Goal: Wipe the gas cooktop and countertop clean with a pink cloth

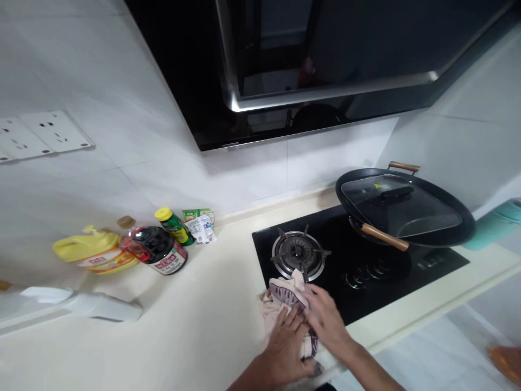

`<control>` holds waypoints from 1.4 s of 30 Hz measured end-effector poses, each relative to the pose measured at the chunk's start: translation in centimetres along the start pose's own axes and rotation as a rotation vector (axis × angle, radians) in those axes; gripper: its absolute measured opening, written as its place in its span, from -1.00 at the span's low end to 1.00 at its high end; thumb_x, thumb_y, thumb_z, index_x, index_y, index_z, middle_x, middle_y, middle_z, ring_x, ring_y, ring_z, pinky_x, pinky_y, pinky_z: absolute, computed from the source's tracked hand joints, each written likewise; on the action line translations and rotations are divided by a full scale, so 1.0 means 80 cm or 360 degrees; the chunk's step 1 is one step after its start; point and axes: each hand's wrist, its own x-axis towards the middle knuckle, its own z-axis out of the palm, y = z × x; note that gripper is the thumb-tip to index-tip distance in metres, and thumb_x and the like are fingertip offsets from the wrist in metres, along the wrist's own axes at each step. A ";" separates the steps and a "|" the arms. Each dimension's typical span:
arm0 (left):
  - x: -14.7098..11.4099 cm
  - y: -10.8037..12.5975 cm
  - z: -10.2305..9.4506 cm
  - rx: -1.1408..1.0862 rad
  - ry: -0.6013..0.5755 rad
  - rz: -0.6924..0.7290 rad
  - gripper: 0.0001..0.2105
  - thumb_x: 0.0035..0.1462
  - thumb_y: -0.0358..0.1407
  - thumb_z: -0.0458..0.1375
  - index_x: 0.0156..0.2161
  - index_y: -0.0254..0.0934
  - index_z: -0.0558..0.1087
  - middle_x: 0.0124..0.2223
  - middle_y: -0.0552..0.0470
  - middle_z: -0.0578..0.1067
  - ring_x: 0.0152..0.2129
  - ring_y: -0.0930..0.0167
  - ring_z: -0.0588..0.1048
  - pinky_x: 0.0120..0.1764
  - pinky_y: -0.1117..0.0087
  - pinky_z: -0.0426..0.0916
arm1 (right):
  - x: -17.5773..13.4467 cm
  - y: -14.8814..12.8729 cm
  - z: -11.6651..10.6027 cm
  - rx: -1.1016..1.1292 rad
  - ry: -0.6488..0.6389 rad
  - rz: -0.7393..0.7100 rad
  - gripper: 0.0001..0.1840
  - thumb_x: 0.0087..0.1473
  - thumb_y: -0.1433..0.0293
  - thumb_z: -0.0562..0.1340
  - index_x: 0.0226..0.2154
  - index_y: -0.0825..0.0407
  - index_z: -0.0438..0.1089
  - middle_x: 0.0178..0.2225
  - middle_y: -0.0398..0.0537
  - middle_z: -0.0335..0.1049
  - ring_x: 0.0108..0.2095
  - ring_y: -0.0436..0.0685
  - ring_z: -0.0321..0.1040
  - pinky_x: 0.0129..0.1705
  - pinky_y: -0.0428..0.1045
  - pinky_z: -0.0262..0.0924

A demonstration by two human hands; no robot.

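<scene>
Cloth (287, 293): crumpled and partly folded, laid across the counter and the stove's near left corner, by the bare burner (297, 248).
Left hand (288, 338): placed flat on the cloth, fingers slightly spread.
Right hand (325, 315): set against the cloth's folded edge; whether cloth is pinched cannot be told.
Stove (362, 305): black; its right side is topped by a wok (466, 220) with 1 glass lid (431, 209).
Counter (215, 293): pale; 1 yellow jug (101, 250) and 2 bottles (163, 252) are kept near the wall (150, 125).
Hood (183, 54): black, cut off above.
Hard to make out: right fingertips, blurred; orange item (507, 363), cut off.
</scene>
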 end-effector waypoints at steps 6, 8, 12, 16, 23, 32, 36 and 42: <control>-0.105 -0.064 0.009 0.0285 0.0605 0.0109 -0.50 0.25 -0.11 0.17 0.28 -0.07 0.39 0.25 -0.10 0.51 0.23 0.20 0.41 0.23 0.09 0.36 | 0.052 -0.070 0.042 -0.0035 -0.0792 0.0061 -0.24 0.33 -0.08 0.10 0.46 -0.20 0.04 0.56 0.01 -0.51 0.52 0.46 -0.60 0.47 0.47 -0.48; -0.137 -0.092 0.006 0.0423 0.0793 -0.0199 -0.59 0.28 -0.14 0.15 0.21 -0.02 0.46 0.25 -0.08 0.51 0.19 0.21 0.45 0.16 0.13 0.41 | 0.079 -0.077 0.051 -0.0057 -0.0789 0.0049 -0.13 0.27 -0.10 0.17 0.47 -0.13 0.00 0.55 0.09 -0.59 0.50 0.51 -0.71 0.46 0.49 -0.58; -0.145 -0.128 -0.014 0.0433 0.0906 -0.0650 -0.66 0.34 -0.10 0.05 0.08 -0.02 0.57 0.17 -0.08 0.56 0.13 0.18 0.48 0.10 0.06 0.43 | 0.115 -0.083 0.055 -0.0041 -0.0778 -0.0016 -0.08 0.19 -0.09 0.27 0.44 -0.03 0.09 0.54 0.18 -0.52 0.50 0.50 -0.71 0.47 0.45 -0.60; -0.121 -0.142 -0.034 0.0386 0.0977 -0.0977 -0.62 0.36 -0.12 -0.02 0.07 -0.09 0.57 0.16 -0.14 0.54 0.13 0.16 0.45 0.11 -0.01 0.38 | 0.093 -0.067 0.043 -0.0003 -0.0664 -0.0020 -0.32 0.30 0.10 0.18 0.37 -0.01 0.22 0.54 0.09 -0.30 0.53 0.29 -0.46 0.53 0.30 -0.44; -0.124 -0.149 -0.034 0.0381 0.0920 -0.1013 -0.63 0.37 -0.10 -0.01 0.08 -0.10 0.56 0.20 -0.11 0.51 0.16 0.17 0.42 0.18 -0.02 0.29 | 0.011 -0.029 0.018 -0.0199 -0.0369 0.0185 -0.44 0.23 0.41 0.07 0.26 0.08 0.35 0.46 0.06 0.04 0.48 0.19 -0.08 0.53 0.25 -0.20; -0.118 -0.142 -0.034 0.0453 0.0943 -0.0983 -0.64 0.36 -0.11 -0.01 0.05 -0.12 0.56 0.18 -0.12 0.53 0.15 0.16 0.43 0.16 -0.03 0.30 | -0.020 0.010 0.038 -0.0255 0.0004 0.0453 -0.33 0.16 0.43 0.06 0.32 0.03 0.28 0.38 0.07 0.22 0.42 0.28 0.08 0.48 0.30 -0.02; -0.117 -0.137 -0.035 0.0475 0.0907 -0.0992 -0.64 0.35 -0.10 0.00 0.06 -0.13 0.55 0.17 -0.14 0.52 0.17 0.15 0.41 0.18 -0.05 0.28 | -0.007 0.015 0.057 -0.0203 0.0133 0.0559 -0.25 0.20 0.38 0.04 0.43 0.08 0.06 0.44 0.12 0.09 0.46 0.34 -0.04 0.48 0.35 -0.05; -0.117 -0.135 -0.034 0.0502 0.0857 -0.1023 -0.63 0.35 -0.09 -0.01 0.09 -0.13 0.52 0.20 -0.15 0.50 0.20 0.15 0.38 0.20 -0.07 0.25 | 0.022 0.018 0.034 -0.0274 -0.0062 0.0304 -0.30 0.23 0.46 -0.02 0.40 0.15 0.13 0.44 0.06 0.11 0.49 0.23 -0.13 0.53 0.28 -0.23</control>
